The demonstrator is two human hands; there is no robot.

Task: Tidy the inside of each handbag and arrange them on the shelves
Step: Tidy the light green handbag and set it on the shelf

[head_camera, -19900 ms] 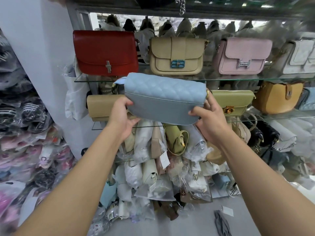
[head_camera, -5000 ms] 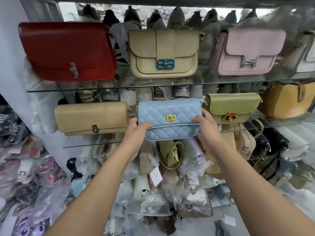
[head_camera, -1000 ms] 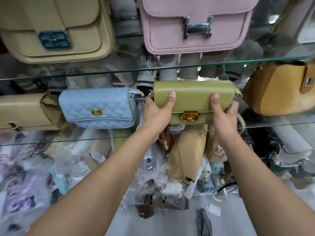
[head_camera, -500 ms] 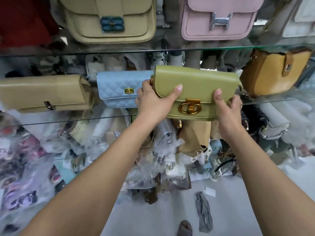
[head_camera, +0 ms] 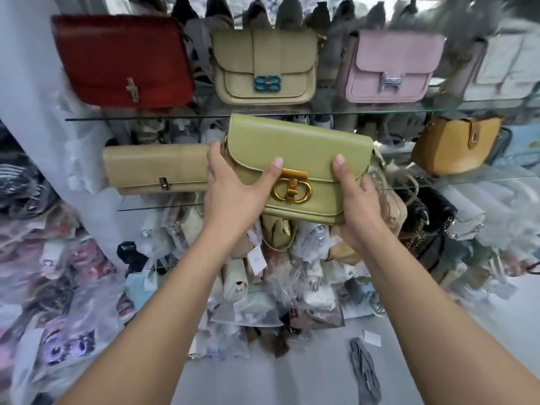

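Observation:
I hold an olive-green handbag (head_camera: 304, 153) with a gold clasp in front of the glass shelves, tilted down to the right and off the shelf. My left hand (head_camera: 233, 191) grips its left end, thumb on the flap. My right hand (head_camera: 355, 200) grips its right end from below, thumb on the flap. The flap is closed. The light-blue quilted bag is hidden behind the green one.
Upper glass shelf (head_camera: 380, 113) carries a red bag (head_camera: 122, 59), a beige bag (head_camera: 263, 65), a pink bag (head_camera: 391, 65) and a white one. The middle shelf holds a tan clutch (head_camera: 157, 168) and a mustard bag (head_camera: 455, 144). Plastic-wrapped bags are piled below; a grey cloth (head_camera: 365, 372) lies on the floor.
Earlier both hands set the blue quilted bag on the middle shelf. Since then they took the green bag and lifted it off the shelf toward me, covering the blue bag.

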